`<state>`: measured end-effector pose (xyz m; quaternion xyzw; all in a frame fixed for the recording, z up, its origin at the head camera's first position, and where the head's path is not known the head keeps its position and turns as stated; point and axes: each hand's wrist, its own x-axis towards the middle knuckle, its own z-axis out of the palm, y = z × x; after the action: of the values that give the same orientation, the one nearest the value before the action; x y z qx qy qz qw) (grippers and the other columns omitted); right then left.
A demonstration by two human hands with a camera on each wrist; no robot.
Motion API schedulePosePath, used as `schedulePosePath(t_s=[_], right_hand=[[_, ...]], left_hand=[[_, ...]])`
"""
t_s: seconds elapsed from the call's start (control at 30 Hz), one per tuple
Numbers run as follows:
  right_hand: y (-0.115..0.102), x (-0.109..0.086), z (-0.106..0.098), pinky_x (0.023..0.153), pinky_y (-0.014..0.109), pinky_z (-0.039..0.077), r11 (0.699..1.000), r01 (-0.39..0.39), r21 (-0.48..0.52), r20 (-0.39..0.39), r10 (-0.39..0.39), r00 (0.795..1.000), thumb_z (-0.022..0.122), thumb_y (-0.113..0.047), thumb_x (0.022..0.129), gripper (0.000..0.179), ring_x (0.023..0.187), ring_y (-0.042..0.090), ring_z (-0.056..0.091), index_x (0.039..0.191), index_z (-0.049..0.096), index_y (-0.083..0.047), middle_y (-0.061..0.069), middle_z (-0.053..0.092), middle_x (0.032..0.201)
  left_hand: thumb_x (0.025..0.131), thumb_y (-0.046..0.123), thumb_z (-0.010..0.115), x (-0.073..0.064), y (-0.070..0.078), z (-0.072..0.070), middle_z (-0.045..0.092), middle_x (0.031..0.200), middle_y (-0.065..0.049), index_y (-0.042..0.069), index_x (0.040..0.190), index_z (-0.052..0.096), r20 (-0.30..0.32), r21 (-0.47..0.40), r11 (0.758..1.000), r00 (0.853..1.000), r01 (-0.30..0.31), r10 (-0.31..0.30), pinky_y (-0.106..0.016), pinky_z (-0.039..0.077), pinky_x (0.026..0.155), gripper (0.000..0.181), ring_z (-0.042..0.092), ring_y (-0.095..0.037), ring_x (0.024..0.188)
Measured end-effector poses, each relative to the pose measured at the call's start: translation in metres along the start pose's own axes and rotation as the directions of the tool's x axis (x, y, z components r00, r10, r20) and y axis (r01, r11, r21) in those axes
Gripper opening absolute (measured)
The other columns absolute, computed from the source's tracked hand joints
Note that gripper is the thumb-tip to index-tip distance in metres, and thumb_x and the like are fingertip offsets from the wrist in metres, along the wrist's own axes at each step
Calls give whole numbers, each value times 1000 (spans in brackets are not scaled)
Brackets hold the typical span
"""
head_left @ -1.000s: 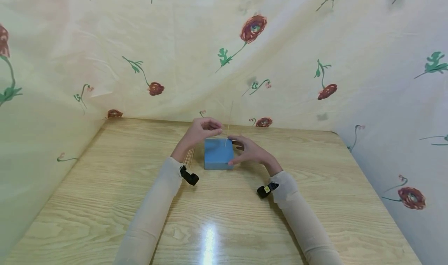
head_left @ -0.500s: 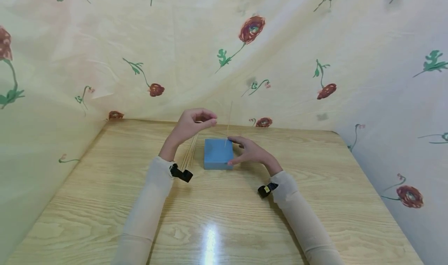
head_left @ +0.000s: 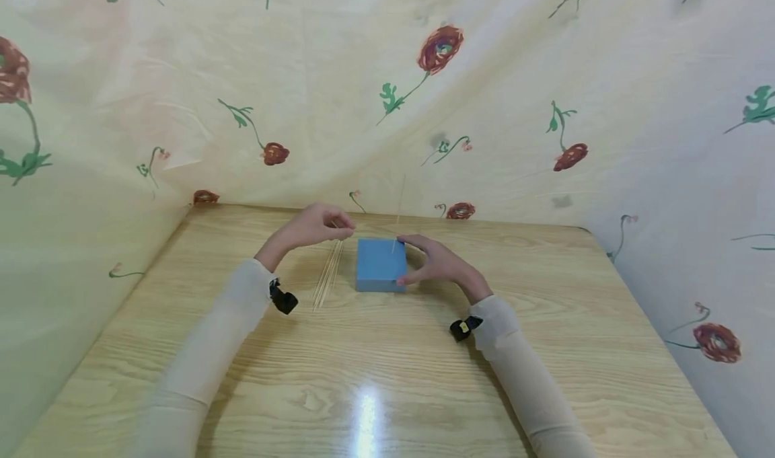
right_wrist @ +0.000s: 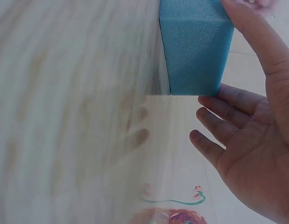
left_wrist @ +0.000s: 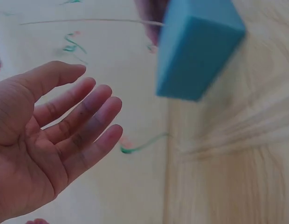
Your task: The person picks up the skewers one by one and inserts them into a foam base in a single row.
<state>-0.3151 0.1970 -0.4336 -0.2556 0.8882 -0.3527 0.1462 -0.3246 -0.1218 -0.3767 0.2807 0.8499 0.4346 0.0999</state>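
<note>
A blue foam block (head_left: 380,263) sits on the table, with one thin wooden stick (head_left: 399,206) standing up from its top near the far right corner. My right hand (head_left: 438,259) holds the block's right side, thumb at the near corner and fingers at the far one; the right wrist view shows the thumb (right_wrist: 249,32) against the block's edge. To the block's left lies a loose bundle of thin sticks (head_left: 327,283). My left hand (head_left: 315,226) is over the bundle's far end. In the left wrist view its fingers (left_wrist: 84,123) are loosely bent, with nothing between them.
A wood-grain table (head_left: 339,364) spreads around the block. Behind it and at both sides hangs a pale flowered cloth (head_left: 339,108), meeting the table's far edge. Each wrist wears a small black camera (head_left: 283,299).
My left hand has moved left, away from above the block, rising and then lowering over the sticks, which show more fully now. The right hand and block stay put.
</note>
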Motion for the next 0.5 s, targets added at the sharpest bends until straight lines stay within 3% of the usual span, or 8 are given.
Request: schedulePosePath(t_s=[0.2,0.5], right_hand=[[-1,1,0,122,60,29,999,23,-27,-4,-24,1000,91,-39,76,102,153,37,30,157,39,-9,14,36,164],[-4,-1,-3,120,61,32,994,18,-111,17,-16,1000,89,-44,78,102,154,40,26,158,37,-11,16,29,166]], left_hand=[[100,12,65,-8,-20,-4,73,115,-19,-4,119,70,29,129,991,999,35,-39,-46,58,92,25,69,-32,107],[100,11,63,-18,-31,-6,75,106,-16,-4,112,73,63,210,976,995,58,-73,-46,58,90,22,70,-28,97]])
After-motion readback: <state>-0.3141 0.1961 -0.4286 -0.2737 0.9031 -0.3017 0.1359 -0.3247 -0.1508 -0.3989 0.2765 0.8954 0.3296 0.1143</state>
